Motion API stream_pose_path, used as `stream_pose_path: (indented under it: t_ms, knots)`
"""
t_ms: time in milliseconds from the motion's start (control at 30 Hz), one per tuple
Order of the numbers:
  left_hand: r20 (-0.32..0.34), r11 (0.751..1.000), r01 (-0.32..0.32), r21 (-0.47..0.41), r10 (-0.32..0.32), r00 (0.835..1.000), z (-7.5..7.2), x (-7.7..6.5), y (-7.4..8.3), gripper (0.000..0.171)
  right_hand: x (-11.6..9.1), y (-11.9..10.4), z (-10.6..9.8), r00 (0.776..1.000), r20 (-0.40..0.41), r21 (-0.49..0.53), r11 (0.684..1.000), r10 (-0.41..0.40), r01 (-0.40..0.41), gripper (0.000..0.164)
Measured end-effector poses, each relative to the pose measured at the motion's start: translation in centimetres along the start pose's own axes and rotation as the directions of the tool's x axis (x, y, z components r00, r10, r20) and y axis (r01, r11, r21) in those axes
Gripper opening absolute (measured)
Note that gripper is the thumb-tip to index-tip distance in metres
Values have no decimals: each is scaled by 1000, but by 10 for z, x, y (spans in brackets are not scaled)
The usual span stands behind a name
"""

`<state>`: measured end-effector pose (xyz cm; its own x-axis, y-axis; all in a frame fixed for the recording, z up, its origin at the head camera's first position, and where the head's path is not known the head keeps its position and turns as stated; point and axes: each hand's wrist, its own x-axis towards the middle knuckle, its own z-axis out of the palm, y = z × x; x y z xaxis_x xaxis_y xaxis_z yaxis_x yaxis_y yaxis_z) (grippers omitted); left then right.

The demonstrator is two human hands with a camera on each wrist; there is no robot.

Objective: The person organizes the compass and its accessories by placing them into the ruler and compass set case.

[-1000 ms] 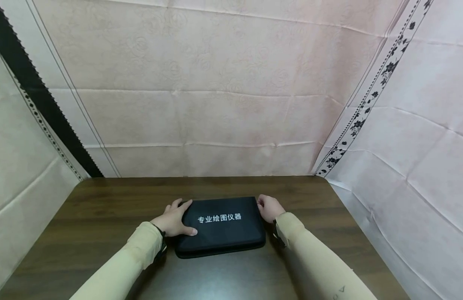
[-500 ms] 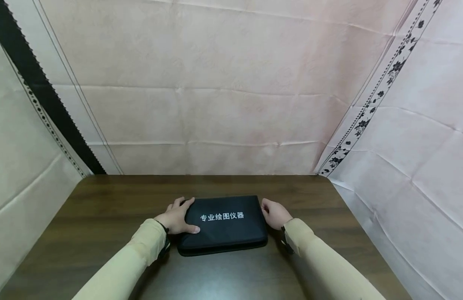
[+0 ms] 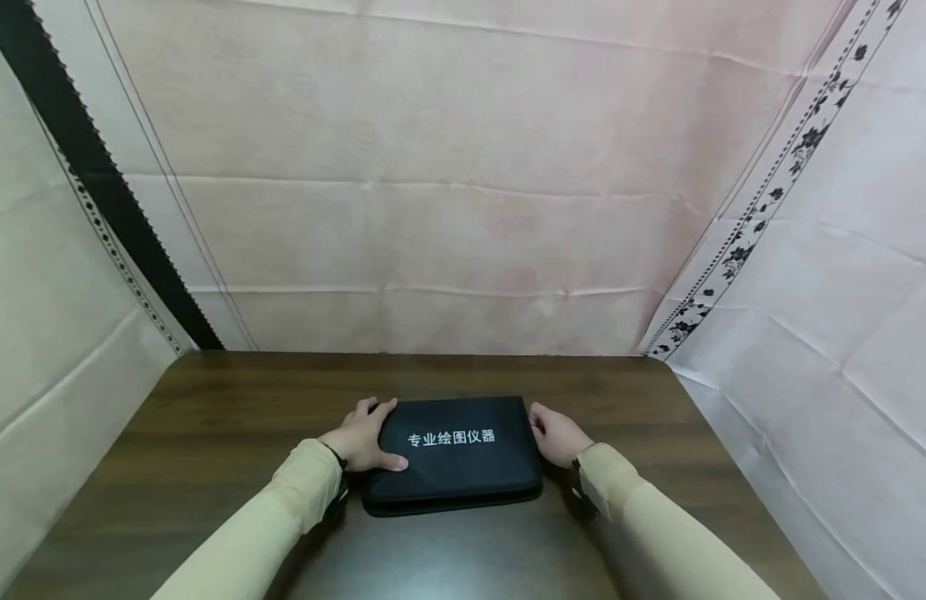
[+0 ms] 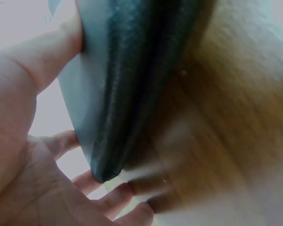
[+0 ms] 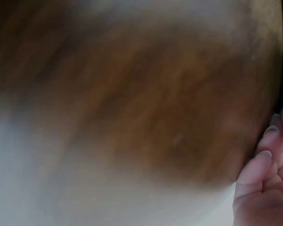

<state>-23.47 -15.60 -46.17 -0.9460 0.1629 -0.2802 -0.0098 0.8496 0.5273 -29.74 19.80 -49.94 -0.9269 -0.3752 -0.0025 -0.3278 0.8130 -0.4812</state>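
Note:
A flat black drawing instrument case (image 3: pixel 455 467) with white Chinese lettering lies on the wooden table. My left hand (image 3: pixel 365 440) holds its left side, the thumb pressed on the lid and the fingers spread around the far left corner. In the left wrist view, a dark groove runs along the side of the case (image 4: pixel 132 61), and the left hand's thumb (image 4: pixel 56 40) lies on the lid. At the case's right edge, my right hand (image 3: pixel 558 435) has curled fingers pinching close to the side. What sits between those fingertips is hidden; the right wrist view shows the curled fingers (image 5: pixel 257 167) beside the dark edge.
The brown wooden table (image 3: pixel 230 483) stretches around the case on all sides. Behind it hangs a pale cloth (image 3: pixel 447 250), with more cloth (image 3: pixel 823 400) at the right and a black strip (image 3: pixel 132 200) at the left.
The whole scene has shifted slightly to the right in the head view. Both hands stay at the same places on the case, which shows no clear movement on the table.

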Motion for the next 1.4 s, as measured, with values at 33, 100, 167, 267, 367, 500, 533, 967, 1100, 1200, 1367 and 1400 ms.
stream_pose_path:
  t_ms: [33,100,167,267,367,500,533,967,1100,1200,1367,1400]
  knots:
    - [-5,1000,0,2,0,1000,0,0,0,103,-1,0,-1,1000,-6,10,1000,-1,1,21]
    - [-15,1000,-9,7,9,1000,0,1,0,102,-4,0,-4,1000,-10,25,1000,2,-2,20]
    - [-20,1000,-18,13,18,1000,0,0,-1,102,-9,0,-6,1000,3,39,999,6,-6,19]
    - [-16,1000,-25,11,26,1000,2,-1,-3,103,-21,-1,-6,999,46,43,999,-1,-1,19]
    - [-24,1000,-25,9,25,999,3,-3,-5,103,-33,-3,-8,996,83,45,998,-42,38,18]
    - [-39,1000,-22,8,22,999,2,-3,-6,103,-49,-5,-10,989,122,52,996,-80,74,17]
    - [-39,1000,-23,8,23,999,2,-3,-6,103,-53,-5,-10,988,127,48,996,-87,81,18]
    - [-20,999,-29,16,29,999,3,-5,-7,103,-86,-18,-11,981,134,21,990,-144,142,17]
    - [-13,1000,-26,12,26,1000,3,-6,-6,102,-92,-21,-9,980,137,23,989,-147,145,16]
    - [-9,1000,-27,11,27,1000,3,-6,-6,102,-95,-23,-8,978,131,29,986,-164,161,17]
    - [-16,999,-33,17,33,999,4,-3,-8,103,-98,-26,-7,976,116,39,983,-184,181,19]
    - [-17,999,-33,18,34,999,4,-2,-9,103,-99,-26,-7,976,112,38,982,-189,186,19]
